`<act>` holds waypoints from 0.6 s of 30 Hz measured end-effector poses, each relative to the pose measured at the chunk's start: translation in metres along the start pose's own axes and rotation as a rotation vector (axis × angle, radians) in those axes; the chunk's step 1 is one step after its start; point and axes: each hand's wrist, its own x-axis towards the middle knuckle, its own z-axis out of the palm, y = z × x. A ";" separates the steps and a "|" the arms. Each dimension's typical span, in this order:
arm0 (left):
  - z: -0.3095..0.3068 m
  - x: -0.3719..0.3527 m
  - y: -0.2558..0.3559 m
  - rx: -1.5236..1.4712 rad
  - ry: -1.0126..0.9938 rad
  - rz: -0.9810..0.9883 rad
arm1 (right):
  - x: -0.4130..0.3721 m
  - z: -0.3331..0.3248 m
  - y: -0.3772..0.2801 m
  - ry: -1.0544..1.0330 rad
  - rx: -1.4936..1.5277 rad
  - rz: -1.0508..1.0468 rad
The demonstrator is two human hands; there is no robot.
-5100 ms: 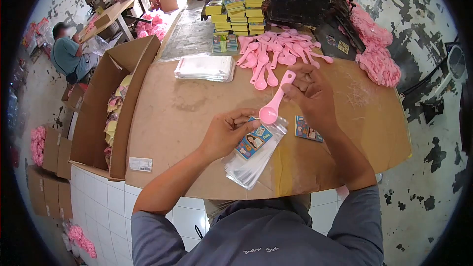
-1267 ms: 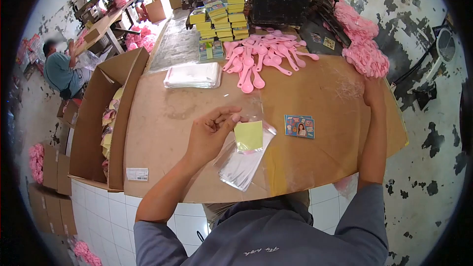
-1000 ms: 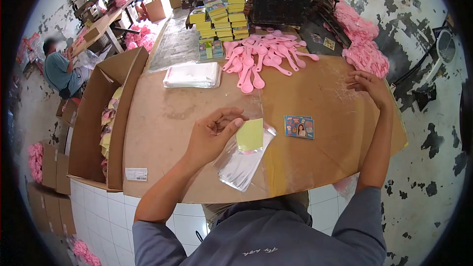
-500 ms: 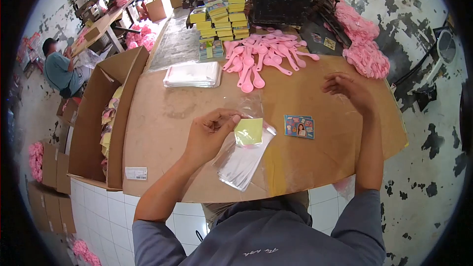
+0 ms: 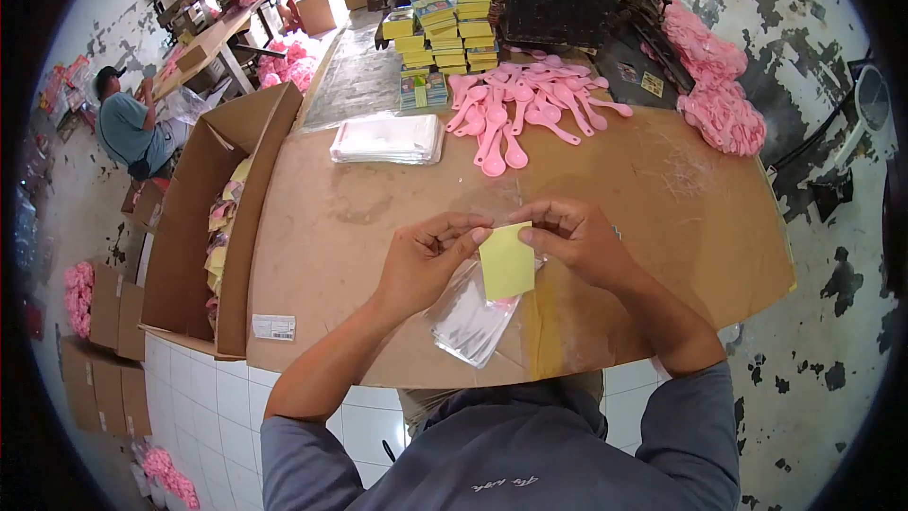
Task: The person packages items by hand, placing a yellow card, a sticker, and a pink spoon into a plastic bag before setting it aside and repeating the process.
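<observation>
My left hand [image 5: 430, 255] pinches the upper left corner of a yellow card [image 5: 508, 262] in the middle of the table. At the card's upper right corner, the fingers of my right hand [image 5: 582, 241] are closed on it. Beneath the card lies a fanned pile of clear plastic bags [image 5: 473, 322], partly covered by it. Only a small edge of the printed cards shows behind my right hand.
Pink spoons [image 5: 520, 104] lie in a heap at the back, beside stacked card bundles [image 5: 440, 28]. A stack of clear bags [image 5: 386, 139] lies back left. An open cardboard box [image 5: 270, 180] stands left. A person [image 5: 132, 128] sits farther left.
My right hand has come in from the right and taken hold of the yellow card. The printed cards are now mostly hidden behind it. The whole view has shifted slightly.
</observation>
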 end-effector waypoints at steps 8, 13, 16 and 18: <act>-0.006 0.000 -0.009 0.036 -0.026 0.006 | -0.002 -0.008 0.009 0.051 0.077 0.024; -0.009 0.002 -0.009 0.059 -0.075 0.051 | -0.001 -0.016 0.010 0.024 0.053 0.036; -0.014 0.002 -0.008 0.067 -0.127 0.102 | -0.002 -0.018 0.010 0.004 0.034 0.000; -0.017 0.002 -0.009 -0.001 -0.107 0.004 | -0.001 -0.019 0.014 -0.019 0.113 -0.006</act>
